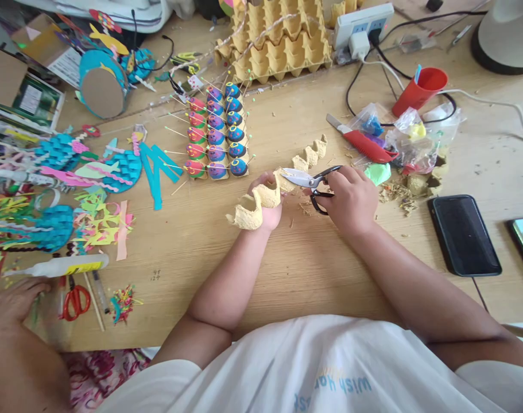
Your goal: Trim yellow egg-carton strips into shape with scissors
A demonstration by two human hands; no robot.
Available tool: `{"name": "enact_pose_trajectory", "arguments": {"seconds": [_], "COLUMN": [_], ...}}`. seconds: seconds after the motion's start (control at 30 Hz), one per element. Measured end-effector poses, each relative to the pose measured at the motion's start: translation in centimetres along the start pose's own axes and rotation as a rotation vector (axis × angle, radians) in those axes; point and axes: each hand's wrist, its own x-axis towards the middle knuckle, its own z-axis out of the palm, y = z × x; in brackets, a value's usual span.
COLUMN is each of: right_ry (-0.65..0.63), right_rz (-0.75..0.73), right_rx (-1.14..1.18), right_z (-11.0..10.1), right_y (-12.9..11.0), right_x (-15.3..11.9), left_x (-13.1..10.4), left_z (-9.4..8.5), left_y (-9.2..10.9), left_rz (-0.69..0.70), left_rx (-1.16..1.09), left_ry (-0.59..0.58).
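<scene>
My left hand [272,213] is closed around a strip of yellowish egg carton [249,212], its cups in a wavy row over the fingers. In my right hand [351,198] is a pair of scissors [302,178] with black handles; the blades meet the strip's far end, beside the left fingertips. Just beyond the blades lies another cut egg-carton piece [310,155] on the table. Farther left stand painted carton rows [217,136] in red, purple and blue, with pins stuck in their sides.
Egg trays [282,57] and a power strip [364,26] line the back. A red cutter knife [364,146], bags of clay [410,137], a red cup [420,90] and a phone [464,235] lie right. Paper crafts [54,223] and another person's hand [18,301] are left.
</scene>
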Motion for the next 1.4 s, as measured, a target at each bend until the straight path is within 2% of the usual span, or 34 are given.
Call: {"name": "enact_pose_trajectory", "arguments": {"seconds": [0.2,0.4,0.57,0.73,0.83,1.13,1.4], "right_ry": [-0.054,-0.002,-0.012,-0.003,-0.036,-0.047,-0.068], "right_rz": [0.074,0.22,0.161,0.042,0.017,0.018,0.059], "right_rx": [0.149,0.383,0.52,0.414,0.303,0.186,0.181], "right_z": [0.0,0.3,0.6,0.6,0.5,0.5,0.0], "right_y": [-0.1,0.1,0.1,-0.2,-0.3,-0.1,-0.1], "right_x": [0.2,0.4,0.4,0.2,0.2,0.1,0.0], "left_x": [-0.1,-0.6,-1.0,-1.0,-0.9,-1.0,-1.0], "left_z": [0.2,1.0,1.2,1.2,1.2,1.2,1.1], "left_y": [-0.2,-0.4,-0.3,-0.1,-0.1,0.1,0.1], "left_rz": [0.044,0.035,0.021,-0.019,-0.011,0.0,0.012], "left_rx": [0.067,0.228,0.235,0.209,0.183,0.17,0.158], "left_ry": [0.019,-0.03,-0.123,-0.187,-0.174,-0.054,-0.067]}}
